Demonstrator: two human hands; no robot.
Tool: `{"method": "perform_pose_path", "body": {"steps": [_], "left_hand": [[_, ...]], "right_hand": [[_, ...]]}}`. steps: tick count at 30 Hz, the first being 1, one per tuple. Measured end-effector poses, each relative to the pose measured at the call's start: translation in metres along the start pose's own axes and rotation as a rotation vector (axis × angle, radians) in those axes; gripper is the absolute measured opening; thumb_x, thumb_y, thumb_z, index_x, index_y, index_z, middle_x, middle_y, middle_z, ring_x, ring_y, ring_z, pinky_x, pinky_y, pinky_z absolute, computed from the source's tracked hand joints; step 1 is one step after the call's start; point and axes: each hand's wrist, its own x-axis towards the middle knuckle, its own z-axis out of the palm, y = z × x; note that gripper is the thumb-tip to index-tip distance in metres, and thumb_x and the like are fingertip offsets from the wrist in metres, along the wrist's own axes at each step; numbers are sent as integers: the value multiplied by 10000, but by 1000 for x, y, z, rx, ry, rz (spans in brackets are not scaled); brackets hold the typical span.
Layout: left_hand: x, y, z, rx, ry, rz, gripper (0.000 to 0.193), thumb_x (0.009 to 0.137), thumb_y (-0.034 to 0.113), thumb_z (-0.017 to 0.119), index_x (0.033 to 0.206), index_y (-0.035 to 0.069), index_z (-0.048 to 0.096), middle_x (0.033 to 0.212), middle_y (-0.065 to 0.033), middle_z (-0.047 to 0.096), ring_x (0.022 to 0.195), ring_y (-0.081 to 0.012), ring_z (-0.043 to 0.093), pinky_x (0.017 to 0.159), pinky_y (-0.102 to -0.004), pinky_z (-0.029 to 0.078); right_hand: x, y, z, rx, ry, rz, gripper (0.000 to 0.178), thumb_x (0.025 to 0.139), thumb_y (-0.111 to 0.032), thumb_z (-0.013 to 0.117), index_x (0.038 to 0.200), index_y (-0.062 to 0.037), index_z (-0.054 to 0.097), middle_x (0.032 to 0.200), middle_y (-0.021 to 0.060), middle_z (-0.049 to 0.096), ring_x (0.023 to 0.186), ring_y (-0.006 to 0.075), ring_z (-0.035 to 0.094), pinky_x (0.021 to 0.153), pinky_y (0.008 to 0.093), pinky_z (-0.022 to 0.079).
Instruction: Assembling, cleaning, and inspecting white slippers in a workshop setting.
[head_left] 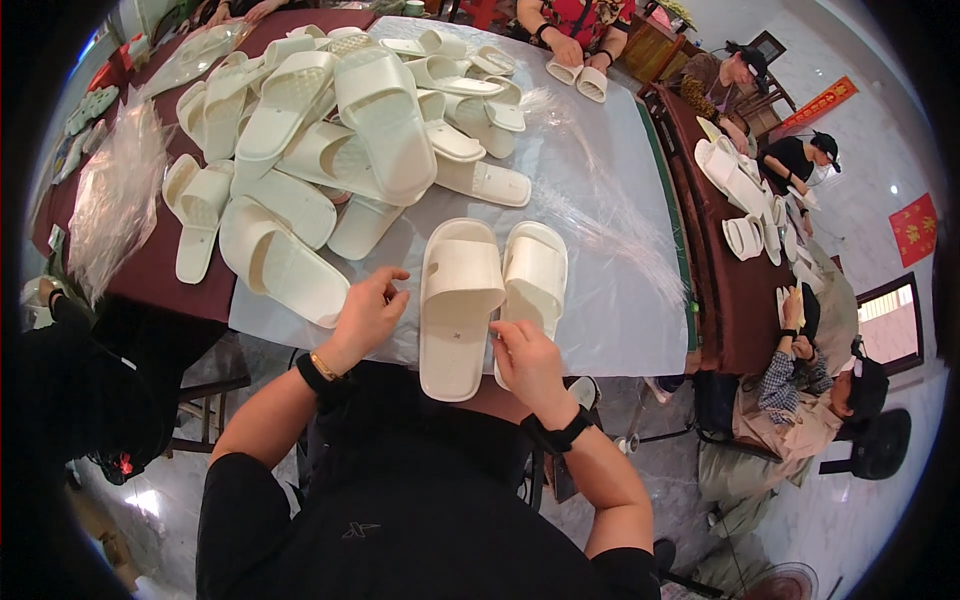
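L hand (pixel 372 308): grip wide, clr of slippers (pixel 462 270) | R hand (pixel 526 362): grip can't tell | heel (pixel 453 382) past worktop (pixel 622 345) edge | mark (pixel 457 336) illeg.

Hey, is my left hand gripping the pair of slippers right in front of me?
No, a visible gap separates the left hand from the left slipper of that pair.

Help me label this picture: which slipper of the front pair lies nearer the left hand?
The pair's left slipper; its mate, farther right, is partly hidden by the right hand.
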Motion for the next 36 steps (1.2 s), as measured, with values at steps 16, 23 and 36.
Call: {"method": "perform_pose_path", "body": {"steps": [16, 23, 36], "left_hand": [[-9, -9, 4, 202, -78, -59, 545, 821, 194, 618, 1311, 20, 457, 701, -184, 636, 678, -384, 635, 626, -464, 498], [-10, -5, 2, 109, -70, -49, 471, 840, 180, 640, 1268, 34, 510, 701, -159, 629, 649, -337, 630, 600, -417, 491], [-36, 33, 51, 314, -215, 407, 433, 795, 91, 649, 1215, 50, 548, 1022, -151, 618, 897, -327, 620, 763, -409, 511]], "right_hand": [[32, -10, 59, -167, -130, 149, 145, 876, -178, 570, 831, -46, 528, 725, 162, 634, 643, 354, 631, 572, 456, 509], [19, -16, 32, -52, -82, 133, 137, 862, -186, 613, 807, -69, 568, 731, 135, 622, 650, 342, 621, 562, 436, 493], [-28, 18, 4, -10, -12, 156, 72, 829, -144, 652, 823, -75, 630, 730, 114, 618, 651, 321, 616, 567, 409, 487]]}}
